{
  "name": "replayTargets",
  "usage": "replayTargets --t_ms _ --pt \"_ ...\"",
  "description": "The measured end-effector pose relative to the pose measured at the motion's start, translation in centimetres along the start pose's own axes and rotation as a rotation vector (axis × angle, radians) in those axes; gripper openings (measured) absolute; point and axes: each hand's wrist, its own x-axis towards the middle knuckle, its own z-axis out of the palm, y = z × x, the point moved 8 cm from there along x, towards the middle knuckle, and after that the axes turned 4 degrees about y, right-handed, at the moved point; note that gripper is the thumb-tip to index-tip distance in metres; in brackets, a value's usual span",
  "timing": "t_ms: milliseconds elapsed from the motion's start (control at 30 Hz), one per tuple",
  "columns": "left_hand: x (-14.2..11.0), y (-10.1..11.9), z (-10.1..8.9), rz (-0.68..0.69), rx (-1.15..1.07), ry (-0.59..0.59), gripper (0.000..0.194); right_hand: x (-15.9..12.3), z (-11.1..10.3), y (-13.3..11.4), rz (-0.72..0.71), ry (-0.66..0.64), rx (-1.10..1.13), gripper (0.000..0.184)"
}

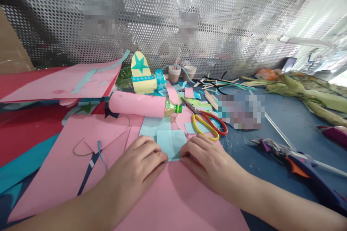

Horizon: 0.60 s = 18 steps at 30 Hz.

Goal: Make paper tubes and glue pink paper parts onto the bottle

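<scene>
A small light blue piece of paper (171,140) lies over a large pink sheet (173,202), with its near edge between my two hands. My left hand (146,160) has its fingers closed at the paper's left near corner. At the right near corner, the closed fingers of my right hand (202,155) press on the same paper. Both thumbs are mostly hidden. Just beyond lies a bottle wrapped in pink paper (138,104), its green cap pointing right. Scissors with red and yellow handles (204,117) rest close beyond my right hand.
A glue gun (290,162) lies to the right, near corn husks (303,94). Stacked pink and red sheets (62,79) stand at the left. Behind are a yellow paper shape with a blue star (141,70), two small cups (175,74) and paper scraps. A perforated metal wall (151,18) closes the back.
</scene>
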Motion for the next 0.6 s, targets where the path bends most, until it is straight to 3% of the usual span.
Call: replayTargets --t_ms 133,400,600 --pt "-0.11 -0.50 0.00 -0.037 -0.024 0.026 0.019 -0.02 -0.33 -0.11 -0.005 0.003 0.011 0.011" --pt "0.11 -0.17 0.20 -0.035 0.037 -0.055 0.030 -0.03 -0.60 -0.30 -0.040 0.035 0.005 0.018" --pt "-0.19 -0.28 0.03 -0.005 0.047 0.015 0.017 -0.01 -0.53 -0.12 -0.014 0.042 0.011 0.017"
